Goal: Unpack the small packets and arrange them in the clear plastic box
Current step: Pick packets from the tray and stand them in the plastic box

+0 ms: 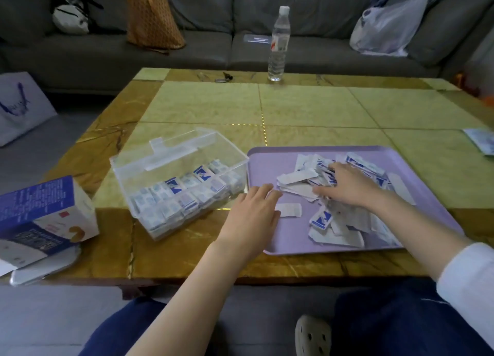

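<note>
A clear plastic box [128, 174] stands open on the table, left of centre, with rows of small blue-and-white packets [187, 192] packed inside. To its right a lilac tray [270, 163] carries a loose heap of the same packets [344, 222]. My left hand [251, 216] lies flat over the tray's left edge, fingers straight, holding nothing. My right hand [344, 184] rests on top of the heap with its fingers spread among the packets; its fingertips are partly hidden, and no single packet is visibly held.
A blue-and-white carton [40, 214] lies at the table's left front corner on a silver lid-like object [45, 267]. A water bottle [279, 43] stands at the far edge. More packets [481, 139] lie at the right edge. A grey sofa with bags runs behind.
</note>
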Demonstrator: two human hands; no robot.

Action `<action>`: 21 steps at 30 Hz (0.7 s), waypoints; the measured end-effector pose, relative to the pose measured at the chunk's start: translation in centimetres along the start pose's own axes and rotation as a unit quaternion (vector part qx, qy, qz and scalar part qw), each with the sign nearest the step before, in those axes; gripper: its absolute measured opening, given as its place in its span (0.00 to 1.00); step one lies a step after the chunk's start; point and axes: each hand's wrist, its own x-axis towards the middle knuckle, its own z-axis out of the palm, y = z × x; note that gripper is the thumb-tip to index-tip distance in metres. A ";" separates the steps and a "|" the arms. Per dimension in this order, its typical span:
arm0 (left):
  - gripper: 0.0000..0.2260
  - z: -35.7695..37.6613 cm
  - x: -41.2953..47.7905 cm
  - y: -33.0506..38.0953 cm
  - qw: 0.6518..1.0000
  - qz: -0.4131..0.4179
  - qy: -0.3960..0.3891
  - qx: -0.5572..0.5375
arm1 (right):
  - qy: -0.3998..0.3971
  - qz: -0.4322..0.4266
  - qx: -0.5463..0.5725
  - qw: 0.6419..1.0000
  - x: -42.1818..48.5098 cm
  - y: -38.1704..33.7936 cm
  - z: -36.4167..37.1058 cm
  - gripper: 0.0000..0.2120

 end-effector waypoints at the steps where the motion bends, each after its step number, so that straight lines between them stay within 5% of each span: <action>1: 0.19 0.5 0.5 0.2 1.000 0.001 -0.017 0.010 | 0.001 -0.003 0.004 1.000 0.0 0.3 0.0 0.37; 14: 0.16 2.4 2.8 1.1 0.993 -0.009 -0.080 0.082 | 0.064 -0.034 0.093 0.993 0.8 1.2 -2.0 0.07; 21: 0.16 2.1 3.6 1.3 0.994 -0.086 -0.019 -0.062 | 0.173 -0.099 0.154 0.968 -0.5 -1.2 -2.3 0.12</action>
